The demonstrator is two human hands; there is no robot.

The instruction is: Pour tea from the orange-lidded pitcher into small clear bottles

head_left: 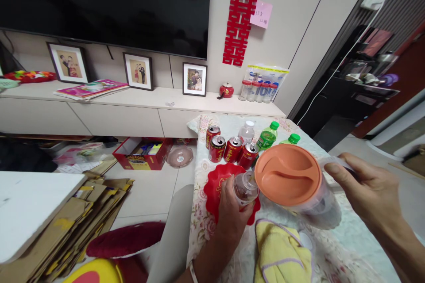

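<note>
My left hand [229, 205] is wrapped round a clear bottle [245, 189] with an open mouth, over a red scalloped plate [212, 185]. By its handle, my right hand [368, 185] grips a clear pitcher [320, 210] with an orange lid [288, 172]. The pitcher is tipped to the left, its lid edge at the bottle's mouth. Brownish liquid shows at the mouth and inside the bottle. Just behind the plate stand several opened red cans [217, 149]. A folded yellow towel [282, 252] lies on the table in front of the pitcher.
Behind the cans are a clear bottle with a white cap [246, 131] and two green-capped bottles [268, 136]. A floral cloth covers the table [202, 230]. Jars with red lids [255, 91] stand on the cabinet. Flattened cardboard [83, 221] and a red box [142, 154] are on the floor.
</note>
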